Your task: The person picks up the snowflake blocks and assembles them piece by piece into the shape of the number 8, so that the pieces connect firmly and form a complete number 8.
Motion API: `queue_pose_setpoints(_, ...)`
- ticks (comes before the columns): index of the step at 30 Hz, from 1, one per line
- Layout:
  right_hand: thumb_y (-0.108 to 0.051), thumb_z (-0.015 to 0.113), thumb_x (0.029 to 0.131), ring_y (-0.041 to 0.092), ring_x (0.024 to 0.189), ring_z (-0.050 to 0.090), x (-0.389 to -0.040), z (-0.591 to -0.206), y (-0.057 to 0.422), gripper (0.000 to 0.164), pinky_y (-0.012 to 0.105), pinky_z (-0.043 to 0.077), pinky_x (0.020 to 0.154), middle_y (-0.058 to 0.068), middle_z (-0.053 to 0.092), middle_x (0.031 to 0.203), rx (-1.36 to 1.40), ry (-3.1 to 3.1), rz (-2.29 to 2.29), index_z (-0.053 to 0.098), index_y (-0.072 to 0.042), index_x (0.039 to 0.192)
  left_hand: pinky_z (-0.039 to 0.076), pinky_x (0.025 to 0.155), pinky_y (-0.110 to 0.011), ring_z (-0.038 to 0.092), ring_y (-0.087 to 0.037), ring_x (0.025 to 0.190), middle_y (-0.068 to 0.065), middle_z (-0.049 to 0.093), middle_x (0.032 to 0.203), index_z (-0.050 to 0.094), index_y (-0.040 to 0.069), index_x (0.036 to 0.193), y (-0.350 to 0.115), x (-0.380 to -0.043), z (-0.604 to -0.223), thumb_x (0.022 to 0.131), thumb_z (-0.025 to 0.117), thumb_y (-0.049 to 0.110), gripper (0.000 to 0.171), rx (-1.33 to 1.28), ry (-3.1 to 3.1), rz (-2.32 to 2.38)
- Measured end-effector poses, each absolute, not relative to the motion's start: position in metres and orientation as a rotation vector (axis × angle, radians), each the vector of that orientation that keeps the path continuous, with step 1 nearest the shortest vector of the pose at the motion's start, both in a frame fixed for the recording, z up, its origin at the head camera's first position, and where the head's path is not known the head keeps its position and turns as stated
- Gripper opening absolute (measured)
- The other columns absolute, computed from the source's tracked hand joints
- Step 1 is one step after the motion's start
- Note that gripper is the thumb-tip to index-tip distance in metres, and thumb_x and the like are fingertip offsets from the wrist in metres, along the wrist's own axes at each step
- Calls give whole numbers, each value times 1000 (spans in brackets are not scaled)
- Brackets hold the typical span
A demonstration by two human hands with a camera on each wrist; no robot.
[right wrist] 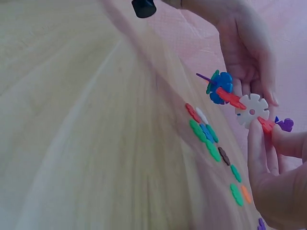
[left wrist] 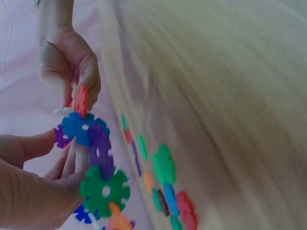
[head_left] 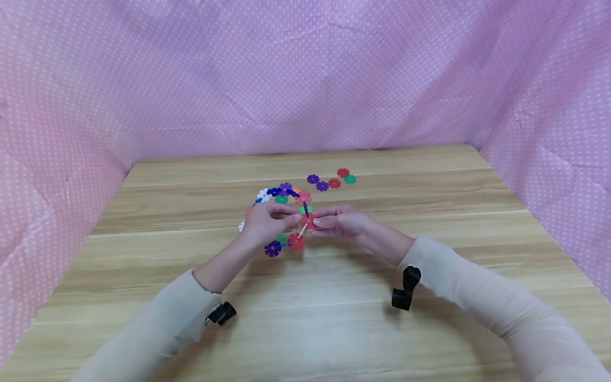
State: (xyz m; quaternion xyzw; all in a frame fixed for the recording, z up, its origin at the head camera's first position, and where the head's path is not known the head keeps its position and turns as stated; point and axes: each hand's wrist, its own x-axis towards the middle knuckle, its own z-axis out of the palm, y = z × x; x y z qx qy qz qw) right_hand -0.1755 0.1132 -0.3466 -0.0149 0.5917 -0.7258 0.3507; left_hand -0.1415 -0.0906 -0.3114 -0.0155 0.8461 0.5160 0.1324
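Observation:
Both hands hold a chain of slotted plastic snowflake discs above the table (head_left: 305,307). My right hand (head_left: 343,220) pinches a red disc (right wrist: 266,125) between thumb and fingers. A white disc (right wrist: 252,111) is slotted into that red one at an angle. My left hand (head_left: 267,222) grips the chain from the other side, thumb beside a small purple disc (left wrist: 62,136) and fingers behind a blue disc (left wrist: 76,127). Further along the chain come a green disc (left wrist: 105,191) and an orange one (left wrist: 119,218). In the head view, a dark purple disc (head_left: 273,248) ends the near part.
Loose discs lie flat beyond the hands, among them a purple disc (head_left: 313,179), a red disc (head_left: 334,183) and a green disc (head_left: 350,179). A pink dotted cloth (head_left: 329,79) hangs behind the table. Each sleeve carries a black wrist camera (head_left: 406,289).

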Motion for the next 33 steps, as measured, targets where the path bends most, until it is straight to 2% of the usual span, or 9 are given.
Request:
queue_pose_setpoints(4, -1, 54, 95, 9, 89, 71, -169, -353, 112, 20, 39, 46, 108, -3, 74, 92, -45, 1532, -1854, 68, -13, 97, 60, 74, -26, 70, -14, 82, -11, 74, 99, 73, 6, 104, -87, -141, -316, 88, 70, 21, 21, -81, 2460, 1475)
queue_pose_setpoints(7, -3, 54, 96, 8, 91, 70, -166, -355, 111, 19, 41, 40, 112, -4, 74, 95, -50, 1524, -1851, 68, -15, 97, 58, 71, -22, 69, -14, 84, -10, 74, 99, 73, 8, 100, -85, -142, -319, 86, 73, 21, 19, -99, 2478, 1439)
queue_pose_setpoints(14, 3, 51, 95, 11, 88, 71, -165, -360, 108, 23, 31, 54, 95, -1, 73, 95, -15, 1450, -1913, 69, -12, 97, 58, 69, -22, 70, -13, 83, -9, 75, 97, 75, 9, 97, -84, -144, -327, 83, 75, 19, 17, -154, 2504, 1419)
queue_pose_setpoints(19, 2, 52, 96, 10, 91, 70, -168, -363, 102, 29, 33, 52, 99, 0, 72, 98, -25, 1519, -1879, 59, 1, 124, 58, 68, -22, 71, -14, 84, -9, 75, 100, 75, 9, 96, -89, -145, -326, 83, 76, 19, 17, -160, 2542, 1390)
queue_pose_setpoints(21, 0, 53, 95, 11, 93, 70, -170, -363, 98, 35, 36, 51, 102, 5, 72, 106, -52, 1577, -1853, 54, 4, 130, 57, 69, -23, 71, -15, 84, -9, 75, 99, 76, 10, 97, -94, -146, -325, 83, 76, 19, 18, -160, 2570, 1365)
queue_pose_setpoints(26, -1, 62, 91, 20, 101, 71, -178, -364, 84, 36, 36, 54, 97, 18, 67, 122, -84, 1744, -1781, 59, 0, 127, 55, 67, -22, 71, -16, 83, -10, 76, 97, 76, 11, 97, -114, -150, -320, 82, 77, 22, 19, -180, 2625, 1306)
queue_pose_setpoints(29, -4, 69, 86, 19, 101, 70, -183, -365, 76, 37, 31, 56, 94, 16, 69, 117, -154, 1910, -1673, 63, -3, 122, 56, 68, -22, 70, -15, 82, -10, 76, 98, 75, 10, 100, -129, -149, -318, 82, 77, 23, 22, -218, 2621, 1305)
queue_pose_setpoints(33, -6, 75, 81, 13, 94, 69, -189, -365, 63, 35, 24, 56, 89, 9, 73, 109, -365, 2176, -1480, 68, -7, 115, 58, 72, -23, 69, -7, 76, -7, 76, 96, 72, 4, 106, -151, -146, -318, 83, 76, 20, 28, -273, 2566, 1378)
